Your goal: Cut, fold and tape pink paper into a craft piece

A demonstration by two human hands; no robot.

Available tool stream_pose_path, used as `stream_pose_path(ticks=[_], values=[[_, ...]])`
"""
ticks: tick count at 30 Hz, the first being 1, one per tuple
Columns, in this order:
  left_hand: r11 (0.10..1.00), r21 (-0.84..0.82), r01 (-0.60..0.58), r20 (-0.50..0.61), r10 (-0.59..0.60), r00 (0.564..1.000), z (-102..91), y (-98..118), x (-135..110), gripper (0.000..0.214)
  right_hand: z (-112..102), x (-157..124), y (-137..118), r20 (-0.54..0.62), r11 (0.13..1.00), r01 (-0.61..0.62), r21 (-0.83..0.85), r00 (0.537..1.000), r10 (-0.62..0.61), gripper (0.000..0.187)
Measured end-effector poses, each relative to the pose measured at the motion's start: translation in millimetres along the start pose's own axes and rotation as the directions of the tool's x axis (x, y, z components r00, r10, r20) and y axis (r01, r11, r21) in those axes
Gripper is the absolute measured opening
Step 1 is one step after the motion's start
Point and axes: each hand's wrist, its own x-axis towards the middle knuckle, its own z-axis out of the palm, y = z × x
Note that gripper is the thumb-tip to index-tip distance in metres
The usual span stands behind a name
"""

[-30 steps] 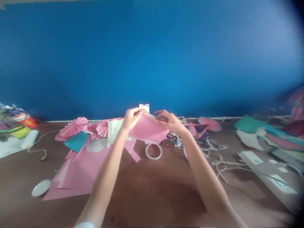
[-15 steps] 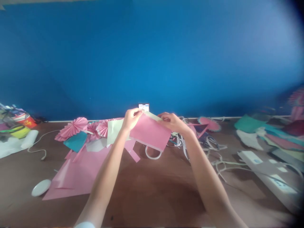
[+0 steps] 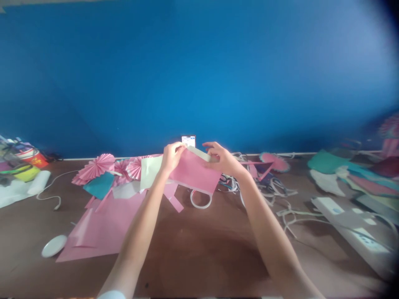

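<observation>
Since half a second ago my right hand [image 3: 222, 161] has loosened: the fingers that were curled down on the top edge of the pink sheet [image 3: 195, 173] now fan upward, and only the lower fingers and thumb seem to stay on the pale strip [image 3: 199, 153] along that edge. The sheet has also tipped a little, its lower edge sitting slightly higher over the tape ring [image 3: 201, 199] than before. I read this as a shift of grip along the fold rather than a release, since the sheet hangs as taut as it did.

My left hand [image 3: 171, 157] pinches the sheet's upper left corner between thumb and fingertips, closed tight on it. My right hand is half spread, touching the strip at the upper right; whether the thumb is really clamping there I cannot tell, as the paper hides it.

The sheet is held up off the brown table [image 3: 193, 253], out in front of me, just before the phone [image 3: 188, 140] propped at the blue wall. Below and left lie a bigger pink sheet [image 3: 102, 226], a teal piece [image 3: 99, 185], a pale green sheet [image 3: 150, 169] and pink fans [image 3: 98, 165]. Loose white strips [image 3: 289, 214] trail off to the right, and a white lid [image 3: 54, 246] sits near left.
</observation>
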Motion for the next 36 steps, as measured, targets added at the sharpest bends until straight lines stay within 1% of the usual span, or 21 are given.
stream_pose_path(ticks=[3,7,12,17,22,25,29,31,33,34,36], values=[[1.000,-0.004,-0.002,-0.009,0.002,1.000,-2.6,1,1,0.038,1,0,-1,-0.052,0.996,0.018,0.087,0.999,-0.013,0.025],[0.998,-0.063,0.016,0.022,-0.015,1.000,-8.4,1,1,0.040,4,2,0,-0.063,0.984,-0.036,0.176,0.997,0.048,0.026],[0.978,-0.189,0.090,0.034,-0.085,0.996,-13.2,6,0,0.037,7,3,0,-0.075,0.987,-0.087,0.134,0.992,0.097,0.027],[0.945,-0.271,0.183,0.075,-0.168,0.983,-13.3,16,-2,0.034,3,2,2,-0.042,0.987,-0.144,0.070,0.988,0.147,0.028],[0.934,-0.300,0.194,0.149,-0.155,0.977,-14.2,20,-4,0.027,2,2,5,-0.024,0.987,-0.155,0.047,0.987,0.156,0.025],[0.932,-0.301,0.201,0.193,-0.147,0.970,-15.5,21,-5,0.027,1,1,1,0.003,0.983,-0.146,0.112,0.989,0.147,0.024],[0.899,-0.376,0.225,0.285,-0.119,0.951,-15.4,20,-4,0.038,-1,-1,-7,-0.011,0.945,-0.191,0.264,0.979,0.201,0.029],[0.879,-0.402,0.257,0.317,-0.130,0.940,-14.3,17,-4,0.047,-1,-1,-8,-0.043,0.919,-0.189,0.347,0.975,0.217,0.031],[0.868,-0.400,0.296,0.330,-0.165,0.929,-13.0,11,-3,0.053,0,0,-5,-0.115,0.902,-0.150,0.404,0.970,0.213,0.030],[0.866,-0.393,0.310,0.330,-0.183,0.926,-12.5,8,-3,0.055,0,1,-3,-0.172,0.906,-0.123,0.405,0.963,0.207,0.029],[0.876,-0.362,0.318,0.307,-0.210,0.928,-11.6,2,-3,0.054,0,3,4,-0.317,0.947,-0.086,0.309,0.930,0.188,0.025]])
